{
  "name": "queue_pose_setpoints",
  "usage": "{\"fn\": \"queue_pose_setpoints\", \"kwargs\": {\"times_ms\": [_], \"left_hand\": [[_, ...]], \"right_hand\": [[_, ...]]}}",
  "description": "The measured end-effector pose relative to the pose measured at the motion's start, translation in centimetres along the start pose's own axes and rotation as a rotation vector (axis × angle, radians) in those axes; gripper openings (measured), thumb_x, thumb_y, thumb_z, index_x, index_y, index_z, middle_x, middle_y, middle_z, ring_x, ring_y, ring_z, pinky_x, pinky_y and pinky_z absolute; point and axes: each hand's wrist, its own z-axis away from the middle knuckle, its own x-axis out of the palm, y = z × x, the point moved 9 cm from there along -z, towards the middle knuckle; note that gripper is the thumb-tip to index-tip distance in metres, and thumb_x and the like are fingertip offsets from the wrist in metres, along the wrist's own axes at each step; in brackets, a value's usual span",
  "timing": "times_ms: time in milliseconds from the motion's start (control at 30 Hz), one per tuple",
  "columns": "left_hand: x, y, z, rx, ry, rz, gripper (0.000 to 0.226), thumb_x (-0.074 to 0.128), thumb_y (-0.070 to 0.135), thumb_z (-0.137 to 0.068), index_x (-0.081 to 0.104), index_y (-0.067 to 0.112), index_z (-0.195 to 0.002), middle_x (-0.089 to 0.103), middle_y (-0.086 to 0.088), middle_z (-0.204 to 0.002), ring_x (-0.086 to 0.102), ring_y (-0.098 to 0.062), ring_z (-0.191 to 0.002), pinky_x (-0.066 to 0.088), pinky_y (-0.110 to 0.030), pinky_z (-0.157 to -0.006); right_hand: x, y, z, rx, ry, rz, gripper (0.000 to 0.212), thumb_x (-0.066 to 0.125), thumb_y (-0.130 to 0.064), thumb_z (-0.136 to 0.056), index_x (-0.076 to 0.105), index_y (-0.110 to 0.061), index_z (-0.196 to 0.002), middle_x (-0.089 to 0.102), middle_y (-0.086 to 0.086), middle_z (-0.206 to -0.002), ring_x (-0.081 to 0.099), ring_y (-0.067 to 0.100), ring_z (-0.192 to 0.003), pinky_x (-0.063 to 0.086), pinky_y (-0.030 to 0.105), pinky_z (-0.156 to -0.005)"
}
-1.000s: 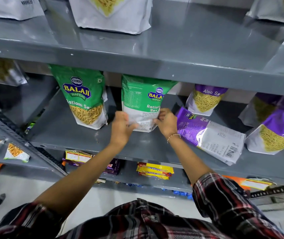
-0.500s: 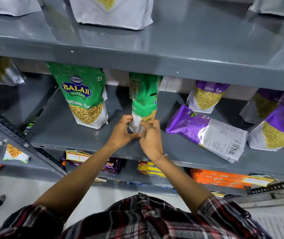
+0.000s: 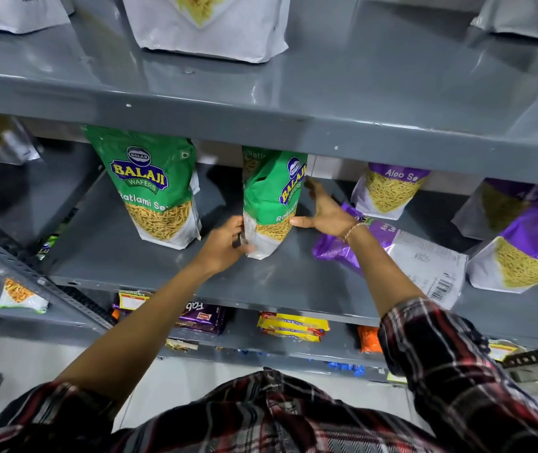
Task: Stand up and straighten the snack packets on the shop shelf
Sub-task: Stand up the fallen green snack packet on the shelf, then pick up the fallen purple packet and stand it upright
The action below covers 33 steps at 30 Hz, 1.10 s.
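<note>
Between left hand [image 3: 225,246] and right hand [image 3: 325,214], green packet [image 3: 271,204].

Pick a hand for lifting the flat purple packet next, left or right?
Right, probably. The right hand is open against the green packet, directly beside the purple packet lying flat on the shelf. The left hand grips the green packet's lower left corner, farther away.

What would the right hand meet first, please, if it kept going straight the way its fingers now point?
Probably the shelf's back wall. The right hand points up and back alongside the green packet, with nothing visible between. Depth is unclear.
</note>
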Motion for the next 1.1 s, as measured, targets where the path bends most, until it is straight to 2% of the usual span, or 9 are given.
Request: {"fn": "queue_pose_setpoints", "kwargs": {"times_ms": [167,300,500,667,800,867,933,1033,1100], "left_hand": [[-0.1,0.0,0.1,-0.042,0.156,-0.100,0.061,0.076,0.041,-0.062,0.052,0.017,-0.112,0.067,-0.006,-0.113,0.065,-0.021,-0.102,0.053,-0.040,-0.089],[-0.4,-0.6,-1.1,-0.054,0.060,-0.149,0.063,0.064,0.050,-0.065,0.052,0.010,-0.112,0.069,-0.016,-0.109,0.066,-0.033,-0.100,0.053,-0.051,-0.088],[-1.3,-0.3,-3.9,-0.133,-0.156,-0.043,0.049,0.063,-0.004,-0.081,0.047,-0.001,-0.128,0.055,-0.018,-0.134,0.053,-0.027,-0.123,0.040,-0.048,-0.108],[-2.3,-0.1,-3.9,-0.130,-0.040,-0.065,0.043,0.061,-0.003,-0.084,0.050,-0.002,-0.125,0.056,-0.018,-0.132,0.055,-0.026,-0.121,0.041,-0.038,-0.106],[-2.3,0.9,-1.1,-0.108,0.193,-0.141,0.033,0.060,0.005,-0.087,0.053,-0.004,-0.118,0.062,-0.010,-0.116,0.058,-0.018,-0.105,0.043,-0.023,-0.090],[-2.4,0.1,1.2,-0.148,0.372,-0.221,0.020,0.063,0.014,-0.086,0.063,0.000,-0.099,0.068,-0.013,-0.097,0.063,-0.020,-0.090,0.049,-0.031,-0.084],[0.4,-0.9,3.0,-0.222,0.302,-0.108,0.010,0.062,0.015,-0.086,0.066,0.006,-0.087,0.069,-0.022,-0.088,0.069,-0.026,-0.077,0.057,-0.040,-0.078],[7.5,-0.2,4.8,-0.359,0.043,0.179,0.008,0.057,0.014,-0.091,0.060,0.007,-0.087,0.064,-0.022,-0.087,0.065,-0.006,-0.049,0.057,-0.022,-0.057],[13.2,1.9,5.7,-0.445,-0.168,0.320,0.010,0.051,0.012,-0.094,0.056,0.003,-0.094,0.060,-0.020,-0.092,0.068,-0.013,-0.061,0.055,-0.018,-0.062]], "right_hand": [[1.0,0.6,-1.2,-0.019,-0.153,-0.046,0.107,0.083,-0.019,-0.064,0.012,-0.015,-0.144,0.031,0.007,-0.151,0.029,0.019,-0.140,0.021,0.043,-0.119],[1.4,1.2,-0.9,-0.006,-0.200,-0.073,0.113,0.086,-0.035,-0.053,0.016,-0.024,-0.142,0.033,0.004,-0.151,0.029,0.017,-0.139,0.022,0.044,-0.118],[1.5,0.7,0.4,-0.004,-0.036,-0.160,0.079,0.088,-0.017,-0.053,0.042,-0.026,-0.116,0.056,0.006,-0.130,0.054,0.021,-0.119,0.041,0.047,-0.107],[1.4,-0.2,4.0,0.024,0.351,-0.146,0.080,0.087,-0.025,-0.058,0.039,-0.009,-0.120,0.059,0.005,-0.119,0.054,0.015,-0.104,0.040,0.020,-0.083],[2.0,-0.2,4.6,0.035,0.305,-0.112,0.086,0.086,-0.025,-0.060,0.034,-0.003,-0.125,0.053,0.012,-0.128,0.051,0.022,-0.116,0.039,0.023,-0.089],[0.6,0.4,5.3,0.068,0.287,-0.002,0.086,0.083,-0.026,-0.063,0.034,-0.001,-0.129,0.050,0.018,-0.131,0.048,0.031,-0.122,0.040,0.031,-0.098],[-2.8,1.3,7.0,0.080,0.345,0.112,0.070,0.076,-0.024,-0.073,0.042,-0.001,-0.129,0.054,0.022,-0.129,0.052,0.035,-0.118,0.042,0.038,-0.100],[-10.2,4.6,10.3,0.181,0.456,0.204,0.043,0.066,-0.020,-0.083,0.055,-0.004,-0.122,0.060,0.017,-0.126,0.055,0.032,-0.115,0.040,0.032,-0.096],[-14.3,8.3,11.6,0.316,0.384,0.359,0.035,0.058,-0.024,-0.088,0.060,-0.003,-0.116,0.061,0.020,-0.123,0.059,0.030,-0.108,0.043,0.036,-0.094]]}}
